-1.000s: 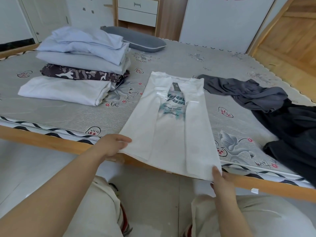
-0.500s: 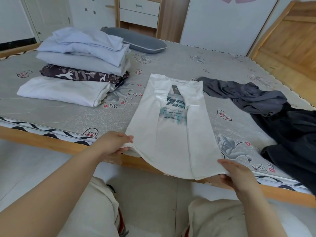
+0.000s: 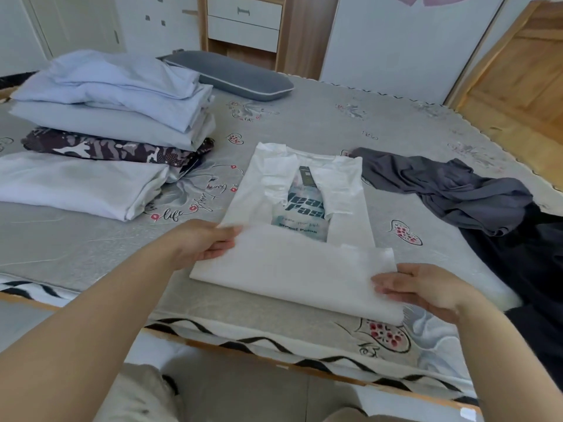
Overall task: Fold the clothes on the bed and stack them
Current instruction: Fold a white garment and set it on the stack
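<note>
Holding the white T-shirt [image 3: 304, 269] by its lower hem, both hands have that edge lifted over the shirt's own middle — the left hand [image 3: 201, 242] pinches the left corner, the right hand [image 3: 426, 287] pinches the right corner, thumb on top and fingers under the cloth. Each grip is clamped on the fabric. The shirt lies on the bed [image 3: 304, 123] near its front edge, sleeves turned in, the printed chest panel showing past the raised hem.

Just left of it sits the stack of folded clothes [image 3: 106, 132] — pale blue pieces on top, a camouflage one beneath, a white one lowest and nearest. To the right, touching the shirt's far shoulder, a grey garment [image 3: 441, 190] lies crumpled, with a black garment [image 3: 533, 269] beside it. A grey pillow [image 3: 231, 74] rests at the far side.
</note>
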